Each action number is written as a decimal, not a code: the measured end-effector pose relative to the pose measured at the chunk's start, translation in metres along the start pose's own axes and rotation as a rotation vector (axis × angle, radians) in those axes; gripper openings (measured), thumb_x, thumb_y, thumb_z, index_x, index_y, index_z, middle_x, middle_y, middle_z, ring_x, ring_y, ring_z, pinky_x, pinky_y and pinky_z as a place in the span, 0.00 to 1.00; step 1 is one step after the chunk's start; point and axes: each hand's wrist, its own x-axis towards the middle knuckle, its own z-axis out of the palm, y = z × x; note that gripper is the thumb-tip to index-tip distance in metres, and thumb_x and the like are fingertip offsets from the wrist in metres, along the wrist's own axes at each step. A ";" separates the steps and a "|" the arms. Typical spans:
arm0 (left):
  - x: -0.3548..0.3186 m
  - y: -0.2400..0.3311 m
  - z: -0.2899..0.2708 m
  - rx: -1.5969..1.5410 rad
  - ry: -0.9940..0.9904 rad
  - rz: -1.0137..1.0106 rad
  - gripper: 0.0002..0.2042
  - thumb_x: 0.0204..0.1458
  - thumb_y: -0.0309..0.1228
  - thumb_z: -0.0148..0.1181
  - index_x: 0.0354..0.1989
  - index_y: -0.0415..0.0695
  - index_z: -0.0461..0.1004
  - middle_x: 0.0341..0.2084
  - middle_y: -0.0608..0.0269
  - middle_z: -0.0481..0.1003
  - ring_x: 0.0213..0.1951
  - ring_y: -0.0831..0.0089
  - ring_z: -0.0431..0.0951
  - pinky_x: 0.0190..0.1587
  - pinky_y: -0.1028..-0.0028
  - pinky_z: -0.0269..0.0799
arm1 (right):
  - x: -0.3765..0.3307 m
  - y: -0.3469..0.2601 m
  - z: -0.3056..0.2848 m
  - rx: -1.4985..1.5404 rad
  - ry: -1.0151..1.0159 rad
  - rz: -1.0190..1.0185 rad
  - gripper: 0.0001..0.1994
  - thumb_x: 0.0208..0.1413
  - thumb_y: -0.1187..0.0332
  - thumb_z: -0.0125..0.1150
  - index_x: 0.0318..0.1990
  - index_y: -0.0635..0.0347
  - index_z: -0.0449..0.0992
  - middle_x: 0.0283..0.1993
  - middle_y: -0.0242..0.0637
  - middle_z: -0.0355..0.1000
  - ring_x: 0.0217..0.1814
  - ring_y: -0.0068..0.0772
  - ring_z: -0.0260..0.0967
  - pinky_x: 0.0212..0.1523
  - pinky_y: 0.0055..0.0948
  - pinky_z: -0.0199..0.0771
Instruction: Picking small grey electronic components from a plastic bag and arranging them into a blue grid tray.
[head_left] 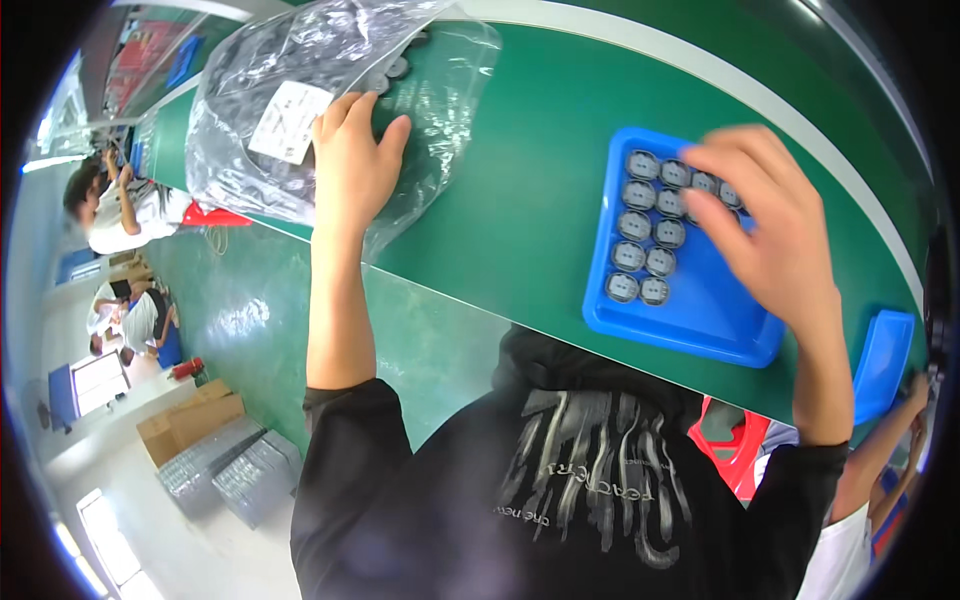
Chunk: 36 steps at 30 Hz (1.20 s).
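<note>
My left hand [355, 160] rests on a clear plastic bag [450, 95], thumb spread from the fingers. Its fingertips are next to a few loose grey round parts [397, 68] near the bag's mouth. A white label [290, 122] is on the bag, left of the hand. Over the right side of a blue tray [700, 325] hovers my right hand [765, 205], slightly blurred, thumb and fingertips apart. Grey round parts [634, 225] stand in rows along the tray's left and far sides. The hand hides part of the far row.
The green tabletop [540, 150] has a pale far edge strip. Another blue tray [885, 365] lies at the right, near a person's arm [890, 450]. A red stool [735, 450] shows beneath the table edge. Cartons [190, 420] and wrapped stacks stand on the floor at left; other people sit farther off.
</note>
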 end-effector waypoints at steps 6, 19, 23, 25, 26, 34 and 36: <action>0.029 -0.018 0.003 0.360 0.030 0.051 0.34 0.52 0.45 0.66 0.63 0.36 0.68 0.69 0.33 0.56 0.69 0.32 0.54 0.70 0.45 0.53 | 0.139 -0.029 0.097 0.136 -0.448 -0.242 0.20 0.57 0.70 0.61 0.56 0.67 0.72 0.66 0.53 0.65 0.68 0.57 0.63 0.67 0.45 0.66; 0.012 -0.007 0.022 0.347 0.031 0.162 0.27 0.54 0.40 0.55 0.56 0.30 0.75 0.64 0.35 0.65 0.66 0.41 0.63 0.71 0.52 0.52 | 0.192 -0.015 0.177 -0.234 -0.227 -0.221 0.31 0.49 0.68 0.70 0.63 0.57 0.69 0.68 0.59 0.58 0.68 0.63 0.57 0.68 0.49 0.62; -0.004 0.007 0.018 0.263 0.187 0.278 0.20 0.44 0.32 0.61 0.43 0.29 0.80 0.54 0.40 0.72 0.65 0.46 0.66 0.71 0.56 0.55 | 0.175 -0.022 0.146 -0.187 -0.274 -0.245 0.24 0.52 0.68 0.70 0.57 0.59 0.72 0.67 0.57 0.59 0.68 0.62 0.57 0.67 0.48 0.63; -0.011 0.006 0.015 0.183 0.158 0.278 0.19 0.43 0.31 0.62 0.42 0.29 0.80 0.52 0.41 0.74 0.65 0.46 0.66 0.71 0.56 0.56 | 0.163 -0.028 0.143 -0.150 -0.300 -0.223 0.23 0.52 0.68 0.70 0.56 0.59 0.72 0.67 0.56 0.59 0.69 0.61 0.57 0.66 0.48 0.64; -0.015 0.006 0.012 0.105 0.123 0.281 0.18 0.42 0.30 0.62 0.40 0.29 0.80 0.50 0.42 0.75 0.65 0.47 0.66 0.71 0.57 0.56 | 0.159 -0.030 0.141 -0.108 -0.325 -0.197 0.22 0.52 0.68 0.70 0.55 0.58 0.73 0.68 0.55 0.58 0.69 0.61 0.57 0.66 0.48 0.64; -0.018 0.014 -0.008 0.081 0.104 0.229 0.09 0.37 0.28 0.66 0.29 0.41 0.81 0.39 0.48 0.75 0.48 0.54 0.72 0.53 0.62 0.67 | 0.162 -0.015 0.143 0.247 -0.244 -0.036 0.10 0.57 0.70 0.64 0.43 0.66 0.77 0.54 0.44 0.72 0.46 0.43 0.74 0.47 0.37 0.75; -0.014 0.015 -0.004 0.142 0.096 0.164 0.10 0.36 0.28 0.67 0.29 0.42 0.80 0.34 0.50 0.76 0.44 0.55 0.72 0.49 0.64 0.67 | 0.163 -0.003 0.147 0.274 -0.126 -0.093 0.09 0.58 0.71 0.64 0.41 0.68 0.76 0.45 0.40 0.74 0.35 0.36 0.73 0.42 0.35 0.74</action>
